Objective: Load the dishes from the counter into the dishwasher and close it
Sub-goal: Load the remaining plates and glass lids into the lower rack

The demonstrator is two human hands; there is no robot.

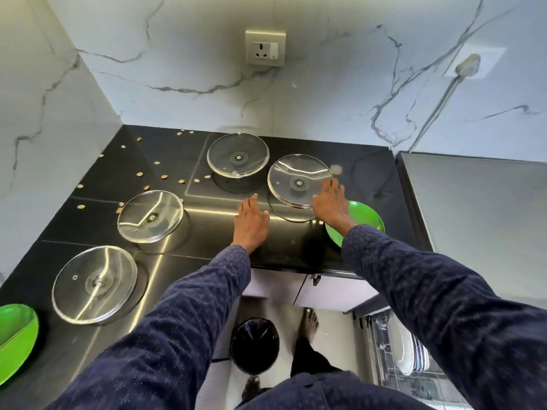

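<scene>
Both arms carry long sleeves: left sleeve point(165, 329), right sleeve point(438, 303). Fabric is dark navy with a fine, regular pattern of small pale dots. Cuffs end at the wrists. Dark trousers point(307, 356) of similar tone. Both feet are bare.

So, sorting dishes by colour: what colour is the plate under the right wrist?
Bright green round plate, head view.

A home kitchen: black counter point(88, 202), marble walls, open dishwasher point(414, 365).
</scene>
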